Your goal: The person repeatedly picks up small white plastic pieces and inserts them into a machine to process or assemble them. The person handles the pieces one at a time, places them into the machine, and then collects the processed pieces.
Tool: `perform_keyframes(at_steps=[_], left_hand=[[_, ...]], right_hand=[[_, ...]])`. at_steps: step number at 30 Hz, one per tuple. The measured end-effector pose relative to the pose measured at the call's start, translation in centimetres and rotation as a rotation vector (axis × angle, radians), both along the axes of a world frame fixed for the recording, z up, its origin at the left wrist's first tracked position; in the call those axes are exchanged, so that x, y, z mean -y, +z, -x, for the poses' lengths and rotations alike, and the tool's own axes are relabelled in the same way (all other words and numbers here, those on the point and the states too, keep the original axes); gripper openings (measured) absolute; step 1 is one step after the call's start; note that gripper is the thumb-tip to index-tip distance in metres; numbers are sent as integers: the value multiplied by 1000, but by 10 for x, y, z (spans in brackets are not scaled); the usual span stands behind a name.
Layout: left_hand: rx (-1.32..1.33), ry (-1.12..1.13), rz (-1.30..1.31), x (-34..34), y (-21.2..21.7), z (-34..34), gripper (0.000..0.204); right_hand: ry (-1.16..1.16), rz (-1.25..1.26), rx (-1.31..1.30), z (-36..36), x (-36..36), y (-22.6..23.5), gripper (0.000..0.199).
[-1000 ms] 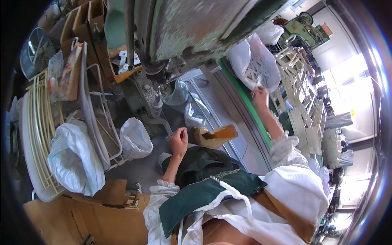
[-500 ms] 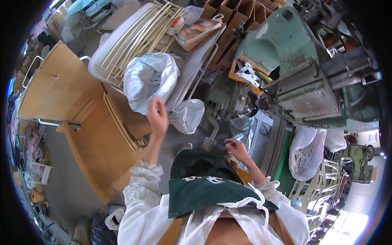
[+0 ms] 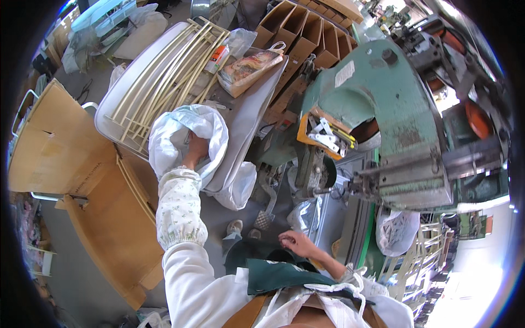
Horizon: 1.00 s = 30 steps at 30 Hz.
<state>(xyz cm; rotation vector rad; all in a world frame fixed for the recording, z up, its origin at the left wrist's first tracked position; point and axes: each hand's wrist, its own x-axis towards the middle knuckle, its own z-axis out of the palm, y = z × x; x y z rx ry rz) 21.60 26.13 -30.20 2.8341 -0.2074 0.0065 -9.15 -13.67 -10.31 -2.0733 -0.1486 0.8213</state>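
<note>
Head view: the left hand (image 3: 198,146), its hold impossible to tell inside the white bag (image 3: 167,143), should clear the rim (image 3: 210,116) around it; the right hand (image 3: 296,242) curls loosely, contents unclear.

Seeing a short row of dark capitals (image 3: 87,179) printed across the open cardboard box (image 3: 109,232). Noticing a whitish label (image 3: 344,73) on the green machine (image 3: 402,95), too small for reading. Finding only blurred, unreadable markings on the orange-and-white can (image 3: 216,59) and the patterned package (image 3: 250,70).

left hand (image 3: 197,148), fingers hidden inside white bag (image 3: 216,138), bag's contents indistinct
</note>
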Motion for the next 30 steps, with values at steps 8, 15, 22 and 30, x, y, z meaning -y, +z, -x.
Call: perform_keyframes(at_steps=[8,15,22,30], left_hand=[[-57,199,-48,-48,32,51,54],[360,882,176,-62,118,172,52],[138,936,2027,-77,125,161,40],[74,331,2529,-39,187,111,38]], right_hand=[[36,-219,51,-74,-113,36,18],[438,-80,1131,-174,-264,52,35],[575,262,589,-263,-223,60,21],[154,350,880,-391,-272,-40,41]])
